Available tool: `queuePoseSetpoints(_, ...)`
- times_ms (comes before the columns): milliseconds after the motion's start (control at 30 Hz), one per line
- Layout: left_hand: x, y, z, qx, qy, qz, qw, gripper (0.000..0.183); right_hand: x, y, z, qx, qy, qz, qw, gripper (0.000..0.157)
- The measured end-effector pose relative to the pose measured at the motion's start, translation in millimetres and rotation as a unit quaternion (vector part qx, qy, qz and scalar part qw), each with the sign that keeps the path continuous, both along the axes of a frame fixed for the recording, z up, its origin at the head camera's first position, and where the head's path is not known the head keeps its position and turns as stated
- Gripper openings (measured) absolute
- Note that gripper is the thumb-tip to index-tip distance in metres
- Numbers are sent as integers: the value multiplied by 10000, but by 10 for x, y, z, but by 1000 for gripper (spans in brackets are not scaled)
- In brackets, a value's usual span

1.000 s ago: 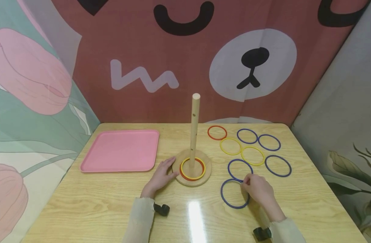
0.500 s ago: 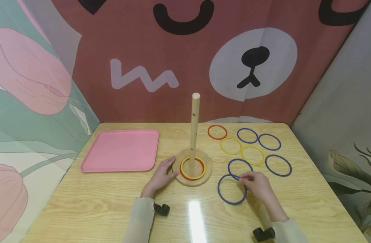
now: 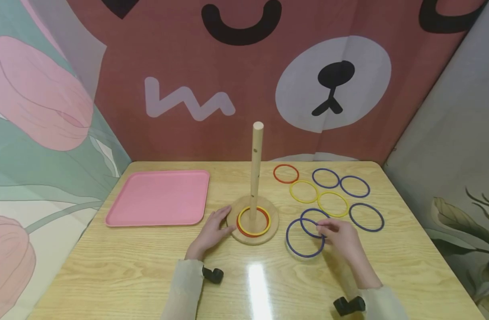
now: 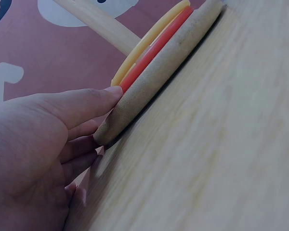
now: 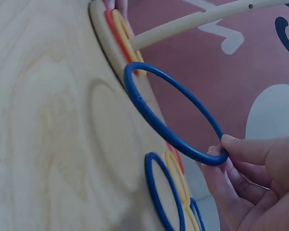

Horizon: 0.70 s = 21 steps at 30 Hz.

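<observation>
My right hand [image 3: 341,240] pinches a blue ring [image 3: 304,256] at its right edge between thumb and fingers. In the right wrist view this blue ring [image 5: 176,103] is tilted and raised above the table, its shadow below. In the head view it overlaps another blue ring [image 3: 302,217]. A wooden peg [image 3: 255,169] stands upright on a round wooden base [image 3: 271,231], with a yellow ring [image 3: 270,225] over a red ring [image 3: 239,231] around it. My left hand [image 3: 209,233] holds the base's left edge; the left wrist view shows the thumb on top, fingers at the side.
Right of the peg lie a red ring [image 3: 298,178], two yellow rings [image 3: 291,195] [image 3: 320,209] and three more blue rings [image 3: 313,180] [image 3: 368,191] [image 3: 350,215]. A pink tray [image 3: 160,200] lies at the back left. Printed cloth [image 3: 188,142] hangs behind the wooden table [image 3: 128,271].
The right hand has lifted the nearest blue ring off the table and moved it slightly away from me, so it overlaps the blue ring behind. The left hand and base stay put.
</observation>
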State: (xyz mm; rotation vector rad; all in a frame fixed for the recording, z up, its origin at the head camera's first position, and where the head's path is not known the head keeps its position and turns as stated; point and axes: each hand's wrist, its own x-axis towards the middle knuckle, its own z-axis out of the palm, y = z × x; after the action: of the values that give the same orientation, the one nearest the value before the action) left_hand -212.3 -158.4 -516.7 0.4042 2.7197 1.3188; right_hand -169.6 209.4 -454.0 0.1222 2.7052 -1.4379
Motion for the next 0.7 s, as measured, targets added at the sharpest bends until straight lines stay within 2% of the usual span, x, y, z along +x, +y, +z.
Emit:
queuePoseSetpoints(167,-8,-5,-10,26,96,-64,9999,68,-64,1,116,-326,-17,-130,9994,31)
queuePoseSetpoints(300,-13,-1,-5,-43,31,-72,10000,69,-116,18,239,-666,25,-182,9976,36)
queuePoseSetpoints(467,-17,-3,-20,-78,38,-78,9999,69,-175,26,435,-941,244,-152,9951,41)
queuePoseSetpoints(700,-15,-6,-46,-28,94,-17,10000,68,-261,-20,735,-1264,549,-369,9898,42)
